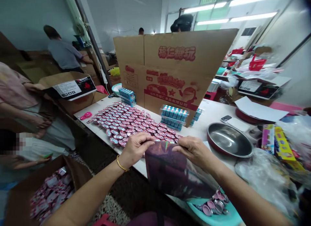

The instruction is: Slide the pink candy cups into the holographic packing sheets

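A head-worn camera faces forward and down, close above and behind the left hand [136, 150] and right hand [195, 151]. The view extends past them across the tabletop [199, 129].

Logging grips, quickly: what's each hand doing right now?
Left hand: closed, pinching the upper edge of a clear plastic bag.
Right hand: closed, pinching the same bag's upper edge.

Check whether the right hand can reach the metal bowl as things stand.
Probably yes: the metal bowl stands close by the right hand, with nothing tall visible between, though that hand would likely have to release the clear bag first.
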The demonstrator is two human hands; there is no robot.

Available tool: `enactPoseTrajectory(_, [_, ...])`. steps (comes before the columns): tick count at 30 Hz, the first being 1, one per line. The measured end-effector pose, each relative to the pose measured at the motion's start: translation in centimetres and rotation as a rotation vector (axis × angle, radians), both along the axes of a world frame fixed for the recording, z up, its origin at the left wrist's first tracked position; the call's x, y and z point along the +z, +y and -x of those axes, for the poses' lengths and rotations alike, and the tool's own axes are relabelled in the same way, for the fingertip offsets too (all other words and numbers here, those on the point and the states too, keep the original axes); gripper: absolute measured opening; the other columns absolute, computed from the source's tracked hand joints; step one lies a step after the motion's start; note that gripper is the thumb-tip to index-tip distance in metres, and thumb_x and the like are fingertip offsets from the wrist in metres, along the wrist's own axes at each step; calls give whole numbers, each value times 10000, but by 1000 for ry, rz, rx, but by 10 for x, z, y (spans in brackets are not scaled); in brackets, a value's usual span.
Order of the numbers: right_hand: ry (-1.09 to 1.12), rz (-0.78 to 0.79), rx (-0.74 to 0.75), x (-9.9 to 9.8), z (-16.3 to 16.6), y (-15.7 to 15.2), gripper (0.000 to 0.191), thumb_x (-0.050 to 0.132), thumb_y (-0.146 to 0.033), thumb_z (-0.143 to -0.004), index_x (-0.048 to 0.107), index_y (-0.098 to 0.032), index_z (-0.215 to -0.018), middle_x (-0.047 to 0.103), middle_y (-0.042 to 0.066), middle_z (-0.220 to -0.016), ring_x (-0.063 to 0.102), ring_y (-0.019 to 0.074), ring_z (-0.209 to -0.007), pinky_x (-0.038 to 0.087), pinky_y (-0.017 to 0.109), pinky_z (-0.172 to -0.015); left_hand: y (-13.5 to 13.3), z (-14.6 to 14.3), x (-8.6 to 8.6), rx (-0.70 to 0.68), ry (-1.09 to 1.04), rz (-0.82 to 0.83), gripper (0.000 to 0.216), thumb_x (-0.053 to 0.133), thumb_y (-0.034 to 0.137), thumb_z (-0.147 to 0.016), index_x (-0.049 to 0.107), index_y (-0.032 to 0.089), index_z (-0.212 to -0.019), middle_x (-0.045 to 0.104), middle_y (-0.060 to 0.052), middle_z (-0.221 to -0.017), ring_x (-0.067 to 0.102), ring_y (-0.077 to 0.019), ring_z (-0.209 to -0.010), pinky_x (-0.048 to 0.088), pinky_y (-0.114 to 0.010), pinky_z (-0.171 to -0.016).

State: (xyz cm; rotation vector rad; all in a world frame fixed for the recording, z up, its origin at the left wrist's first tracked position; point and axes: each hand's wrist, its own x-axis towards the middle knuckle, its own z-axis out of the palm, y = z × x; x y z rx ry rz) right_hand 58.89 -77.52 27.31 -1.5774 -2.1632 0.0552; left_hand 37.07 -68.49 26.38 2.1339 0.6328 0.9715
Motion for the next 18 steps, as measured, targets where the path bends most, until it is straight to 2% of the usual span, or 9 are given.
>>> enactPoseTrajectory(5, [82, 130, 58, 1, 0, -5, 435, 400, -461, -854, 469, -178, -531, 401, -32, -488, 308, 82, -472, 222, 230, -489, -7, 7, 1, -21, 120, -84, 204, 485, 273, -813, 653, 165, -774, 618, -44, -733, 542, -132, -709, 416, -262, -660])
enactPoseTrajectory(7, [82, 160, 65, 1, 1, -5, 435, 405, -458, -851, 470, -177, -527, 405, -32, -487, 308, 81, -473, 220, 233, -490, -8, 9, 2, -25, 155, -174, 208, 473, 281, -819, 656, 183, -796, 632, -56, -810, 541, -153, -779, 393, -299, -727])
enactPoseTrajectory(11, [62, 159, 81, 0, 8, -3, 439, 376, -460, -861, 460, -176, -538, 419, -32, -492, 340, 83, -474, 238, 230, -493, -13, 9, 13, -42, 226, -385, 230, 532, 345, -784, 628, 242, -966, 638, -50, -1001, 525, -197, -926, 271, -375, -858])
enactPoseTrajectory(14, [40, 94, 127, -2, 16, 0, 431, 365, -431, -874, 447, -176, -537, 443, -32, -491, 381, 78, -463, 258, 217, -478, -17, 4, 19, -62, 320, -500, 224, 500, 372, -805, 622, 234, -931, 663, -26, -874, 528, -162, -844, 244, -347, -814])
enactPoseTrajectory(18, [-23, -109, 197, -7, 19, 7, 416, 376, -383, -879, 429, -180, -520, 468, -38, -460, 406, 69, -416, 274, 195, -435, -14, 3, 18, -60, 416, -591, 219, 449, 357, -838, 625, 226, -823, 644, 11, -735, 502, -113, -750, 233, -311, -756])
